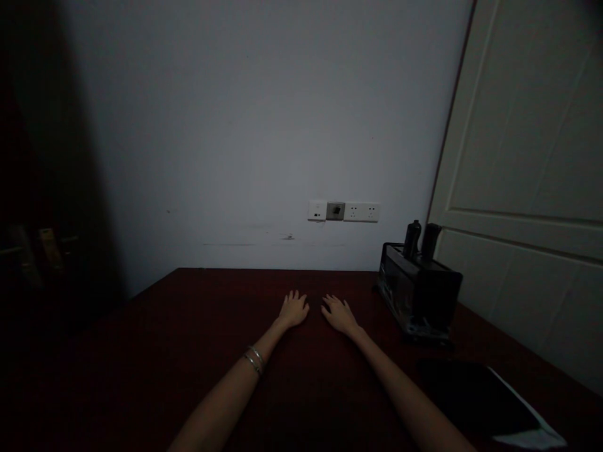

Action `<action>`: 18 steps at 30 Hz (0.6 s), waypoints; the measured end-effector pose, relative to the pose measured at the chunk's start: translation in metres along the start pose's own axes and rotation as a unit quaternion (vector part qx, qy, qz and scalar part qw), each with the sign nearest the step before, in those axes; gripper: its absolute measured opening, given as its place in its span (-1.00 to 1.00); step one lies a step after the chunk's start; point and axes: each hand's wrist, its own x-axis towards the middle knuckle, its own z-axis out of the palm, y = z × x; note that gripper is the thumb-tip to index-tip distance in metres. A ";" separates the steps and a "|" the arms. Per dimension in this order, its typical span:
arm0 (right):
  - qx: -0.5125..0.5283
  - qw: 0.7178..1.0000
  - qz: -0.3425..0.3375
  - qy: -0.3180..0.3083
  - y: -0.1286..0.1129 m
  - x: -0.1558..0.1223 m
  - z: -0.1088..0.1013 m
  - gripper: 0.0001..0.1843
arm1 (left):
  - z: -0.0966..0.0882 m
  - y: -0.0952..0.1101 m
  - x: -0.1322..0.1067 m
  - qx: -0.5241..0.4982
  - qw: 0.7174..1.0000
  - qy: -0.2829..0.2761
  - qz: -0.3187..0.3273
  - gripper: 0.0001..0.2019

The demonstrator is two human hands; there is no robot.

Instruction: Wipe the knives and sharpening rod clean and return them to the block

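Observation:
My left hand [294,309] lies palm down on the dark red-brown table [221,314], its fingers stretched out and holding nothing. Two silver bangles [255,359] circle the left wrist. Beside it, a short gap away, my right hand [338,314] rests flat on the same tabletop with fingers spread, also without anything in it. Both arms reach forward from the bottom of the view. The nearest object to my right hand is a dark, box-shaped appliance [421,295] to its right, standing apart from the hand.
Two dark upright objects [412,240] stand at the appliance's top. A flat black item [475,392] lies on pale sheets [532,436] at the right. Behind the table, a pale wall carries sockets [361,212]. A panelled door [527,157] borders the right side; the far left is very dark.

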 end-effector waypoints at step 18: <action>-0.004 1.000 -0.005 0.014 0.003 0.001 0.004 -0.59 | -0.002 -0.001 -0.003 0.009 1.000 0.007 0.006 -0.52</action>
